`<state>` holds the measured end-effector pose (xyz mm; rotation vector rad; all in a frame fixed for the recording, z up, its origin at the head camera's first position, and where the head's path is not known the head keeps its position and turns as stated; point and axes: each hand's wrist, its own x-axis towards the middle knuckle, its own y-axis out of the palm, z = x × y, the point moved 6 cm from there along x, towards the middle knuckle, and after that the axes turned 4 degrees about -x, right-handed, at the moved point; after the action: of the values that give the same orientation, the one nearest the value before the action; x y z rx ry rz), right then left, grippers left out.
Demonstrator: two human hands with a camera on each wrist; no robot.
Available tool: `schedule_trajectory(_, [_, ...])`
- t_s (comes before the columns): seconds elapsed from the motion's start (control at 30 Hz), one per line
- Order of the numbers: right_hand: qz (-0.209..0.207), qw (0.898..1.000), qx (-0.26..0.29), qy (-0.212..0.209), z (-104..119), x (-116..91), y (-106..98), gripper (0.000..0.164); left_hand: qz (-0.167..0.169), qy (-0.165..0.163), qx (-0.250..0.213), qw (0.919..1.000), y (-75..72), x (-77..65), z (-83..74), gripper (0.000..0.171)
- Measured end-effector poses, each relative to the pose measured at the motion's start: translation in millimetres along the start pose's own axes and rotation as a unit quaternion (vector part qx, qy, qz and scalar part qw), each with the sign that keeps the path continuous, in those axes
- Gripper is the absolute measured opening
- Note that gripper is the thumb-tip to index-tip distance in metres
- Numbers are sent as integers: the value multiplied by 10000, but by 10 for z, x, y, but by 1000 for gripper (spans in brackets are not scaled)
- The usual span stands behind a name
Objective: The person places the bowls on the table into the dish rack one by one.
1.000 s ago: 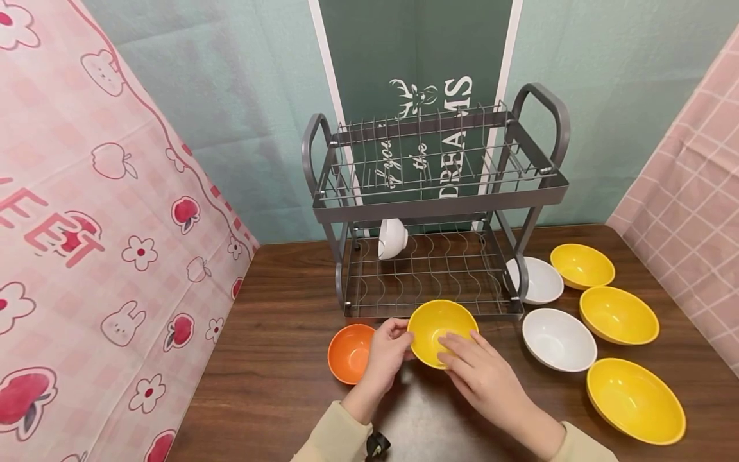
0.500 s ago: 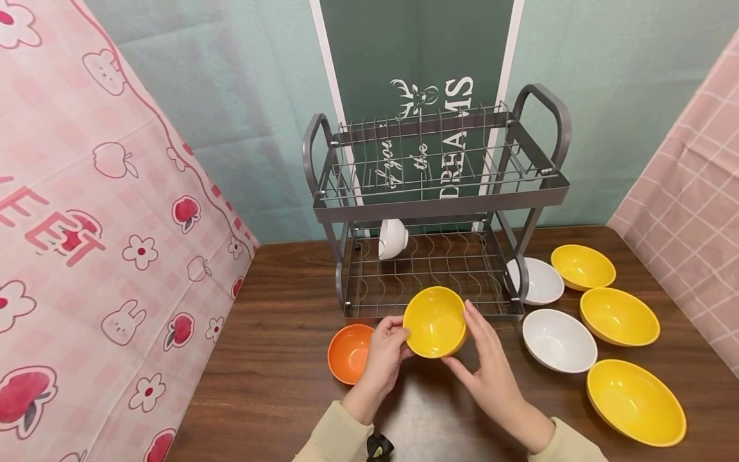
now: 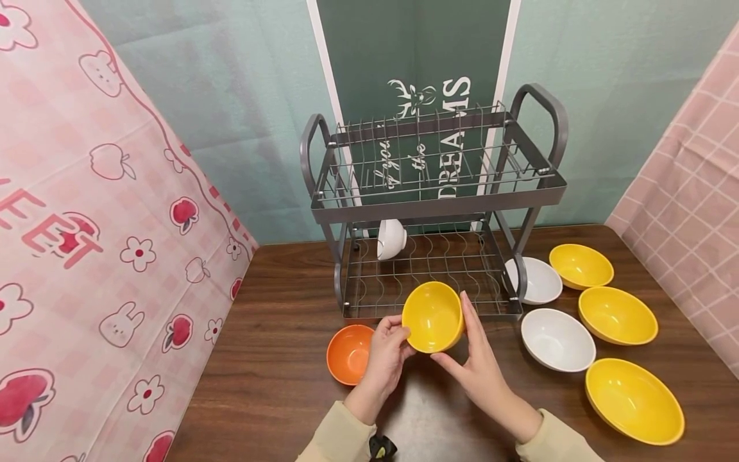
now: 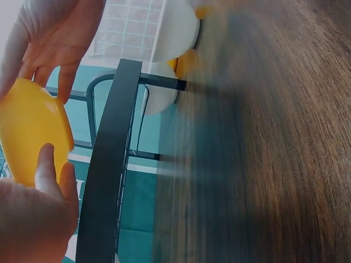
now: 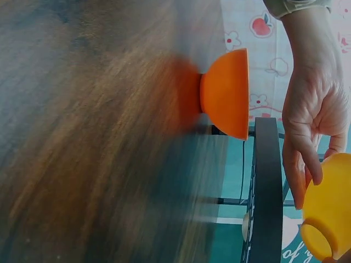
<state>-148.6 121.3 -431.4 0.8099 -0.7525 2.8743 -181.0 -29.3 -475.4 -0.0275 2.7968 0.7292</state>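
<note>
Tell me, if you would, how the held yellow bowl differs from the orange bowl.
The held yellow bowl is off the table; the orange bowl stands on it. The held yellow bowl is tilted; the orange bowl is upright. Both are round and glossy.

We have the dish rack (image 3: 439, 208) on the surface (image 3: 277, 359), a racked bowl (image 3: 392, 239) low inside at left, five bowls (image 3: 618, 316) to the rack's right. In front: a held bowl (image 3: 433, 317) between left hand (image 3: 388, 359) and right hand (image 3: 482, 372), a loose bowl (image 3: 348, 356) at left.
</note>
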Motion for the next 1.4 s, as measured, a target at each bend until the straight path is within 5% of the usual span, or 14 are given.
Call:
schedule_trajectory(0.67, [511,9979,182,344,7,259,132,112,-96,-4,-96,9999,-61,121,-35,29])
schedule_trajectory(0.93, [598,9968,329,416,-28,355,173,114,42,11,92,9999,-66,147,-108,31])
schedule_trajectory(1.2, [584,9968,508,215,170,474,141,107,98,145,314,9994,-86,197,-187,34])
schedule_trajectory(1.4, [525,9978,367,148,14,549,191,112,81,234,603,9979,-109,252,-281,37])
